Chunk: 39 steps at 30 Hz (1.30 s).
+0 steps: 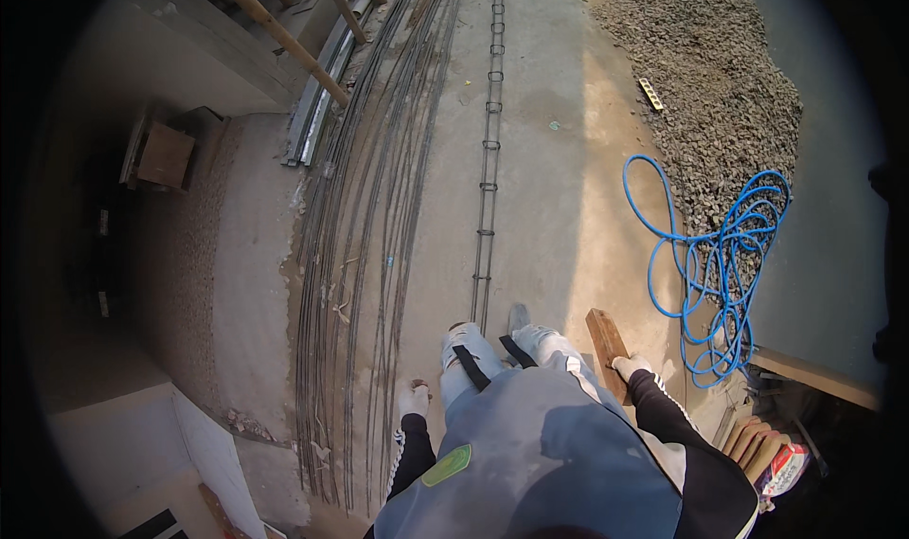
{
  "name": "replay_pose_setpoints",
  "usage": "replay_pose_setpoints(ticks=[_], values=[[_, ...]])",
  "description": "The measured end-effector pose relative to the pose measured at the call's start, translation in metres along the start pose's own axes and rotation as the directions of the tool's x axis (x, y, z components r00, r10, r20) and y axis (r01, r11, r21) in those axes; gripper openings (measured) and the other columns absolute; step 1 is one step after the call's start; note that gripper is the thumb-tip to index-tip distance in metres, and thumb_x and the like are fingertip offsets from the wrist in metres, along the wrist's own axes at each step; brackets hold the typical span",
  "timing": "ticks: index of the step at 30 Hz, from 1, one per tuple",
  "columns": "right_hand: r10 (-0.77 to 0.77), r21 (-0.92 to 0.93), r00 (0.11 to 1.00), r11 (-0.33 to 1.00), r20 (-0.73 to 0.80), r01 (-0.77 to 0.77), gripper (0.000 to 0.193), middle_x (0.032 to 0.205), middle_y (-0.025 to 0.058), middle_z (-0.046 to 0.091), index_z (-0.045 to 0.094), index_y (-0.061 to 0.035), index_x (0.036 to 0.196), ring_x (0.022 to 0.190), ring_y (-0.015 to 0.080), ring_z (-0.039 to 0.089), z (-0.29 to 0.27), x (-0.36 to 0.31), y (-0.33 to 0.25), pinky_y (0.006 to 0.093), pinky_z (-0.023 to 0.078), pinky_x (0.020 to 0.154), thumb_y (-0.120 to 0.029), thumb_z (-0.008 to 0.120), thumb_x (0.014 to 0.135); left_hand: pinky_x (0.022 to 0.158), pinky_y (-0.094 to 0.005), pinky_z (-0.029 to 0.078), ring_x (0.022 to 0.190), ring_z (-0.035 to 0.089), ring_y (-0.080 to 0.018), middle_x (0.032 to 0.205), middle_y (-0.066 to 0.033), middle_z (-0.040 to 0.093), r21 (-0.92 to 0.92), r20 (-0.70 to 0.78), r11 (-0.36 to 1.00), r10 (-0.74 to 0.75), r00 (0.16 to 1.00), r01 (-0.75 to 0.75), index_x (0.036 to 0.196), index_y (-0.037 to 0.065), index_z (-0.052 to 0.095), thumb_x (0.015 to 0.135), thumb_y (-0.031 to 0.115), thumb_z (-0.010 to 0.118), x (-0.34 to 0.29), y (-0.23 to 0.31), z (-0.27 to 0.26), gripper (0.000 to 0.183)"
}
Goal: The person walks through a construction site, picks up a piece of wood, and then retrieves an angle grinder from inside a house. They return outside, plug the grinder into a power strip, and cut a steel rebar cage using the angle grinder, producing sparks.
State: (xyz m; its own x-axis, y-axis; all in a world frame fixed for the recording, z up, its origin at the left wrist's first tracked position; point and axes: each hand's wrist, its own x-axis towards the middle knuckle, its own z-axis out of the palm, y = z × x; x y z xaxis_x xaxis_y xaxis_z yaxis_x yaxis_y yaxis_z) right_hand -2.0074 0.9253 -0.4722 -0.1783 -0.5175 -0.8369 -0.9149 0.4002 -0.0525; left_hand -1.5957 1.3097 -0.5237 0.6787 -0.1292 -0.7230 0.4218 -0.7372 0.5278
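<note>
My right hand (632, 367), in a pale glove, grips a length of brown wooden board (608, 350) beside my right leg. On the other side, my gloved left hand (414, 400) hangs by my left knee with its fingers curled. What it holds, if anything, is too small to make out. Ahead of my feet a long, narrow rebar cage (490, 188) with square stirrups lies on the concrete floor (540, 188). Its near end passes out of sight by my legs. Left of it, many loose steel bars (365, 217) lie lengthwise, near my left hand.
A tangled blue hose (721, 255) lies at the right, partly over a gravel heap (701, 75). A yellow strip with holes (650, 95) rests on the gravel. Stacked sacks (757, 449) stand at lower right. Wooden poles (279, 32) and metal channels (327, 89) are at upper left.
</note>
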Motion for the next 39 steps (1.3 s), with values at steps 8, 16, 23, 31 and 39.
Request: replay_pose_setpoints(ticks=[8,16,23,31,39], values=[[0.166,0.379,0.983,0.917,-0.083,-0.124,0.07,0.119,0.0322,0.069,0.067,0.0075,0.123,0.116,0.0416,0.067,0.086,-0.023,-0.021,0.0428,0.051,0.098,-0.041,0.073,0.073,0.074,-0.0364,0.056,0.079,0.073,-0.0256,0.085,-0.0156,0.074,0.549,0.31,0.752,0.224,0.924,-0.366,0.103,0.002,0.071,0.086,0.019,0.063,0.115,0.141,-0.03,0.025],[0.599,0.754,0.801,0.524,0.005,-0.396,0.074,0.121,0.0338,0.068,0.068,0.0101,0.12,0.117,0.0417,0.066,0.302,-0.157,-0.092,0.0425,0.051,0.098,-0.047,0.072,0.072,0.069,-0.0321,0.055,0.074,0.07,-0.0191,0.085,-0.0107,0.073,0.607,0.644,0.457,0.198,0.739,-0.651,0.102,0.001,0.067,0.088,0.013,0.058,0.312,0.351,-0.056,0.02],[0.646,0.854,0.682,0.087,0.344,-0.513,0.072,0.114,0.0325,0.07,0.071,0.0101,0.114,0.113,0.0425,0.068,0.448,-0.282,-0.229,0.0414,0.051,0.096,-0.048,0.071,0.071,0.074,-0.0346,0.055,0.078,0.071,-0.023,0.088,-0.0126,0.074,0.547,0.806,0.144,0.177,0.566,-0.824,0.106,0.002,0.069,0.088,0.015,0.059,0.358,0.466,-0.042,0.024],[0.606,0.809,0.583,-0.185,0.541,-0.558,0.074,0.115,0.0295,0.071,0.069,0.0071,0.118,0.112,0.0401,0.069,0.563,-0.338,-0.362,0.0425,0.052,0.096,-0.049,0.075,0.069,0.086,-0.0443,0.055,0.097,0.072,-0.0387,0.1,-0.0221,0.074,0.187,0.942,-0.309,-0.212,0.259,-0.932,0.109,0.005,0.068,0.085,0.023,0.063,0.297,0.461,0.017,0.03],[0.62,0.822,0.605,-0.117,0.499,-0.558,0.072,0.112,0.029,0.071,0.069,0.0025,0.117,0.11,0.0423,0.069,0.632,-0.324,-0.436,0.0445,0.052,0.097,-0.053,0.075,0.073,0.082,-0.0455,0.055,0.094,0.07,-0.0397,0.097,-0.0208,0.072,-0.074,0.894,-0.368,-0.436,0.102,-0.927,0.109,0.005,0.064,0.087,0.015,0.063,0.248,0.405,0.014,0.024]])
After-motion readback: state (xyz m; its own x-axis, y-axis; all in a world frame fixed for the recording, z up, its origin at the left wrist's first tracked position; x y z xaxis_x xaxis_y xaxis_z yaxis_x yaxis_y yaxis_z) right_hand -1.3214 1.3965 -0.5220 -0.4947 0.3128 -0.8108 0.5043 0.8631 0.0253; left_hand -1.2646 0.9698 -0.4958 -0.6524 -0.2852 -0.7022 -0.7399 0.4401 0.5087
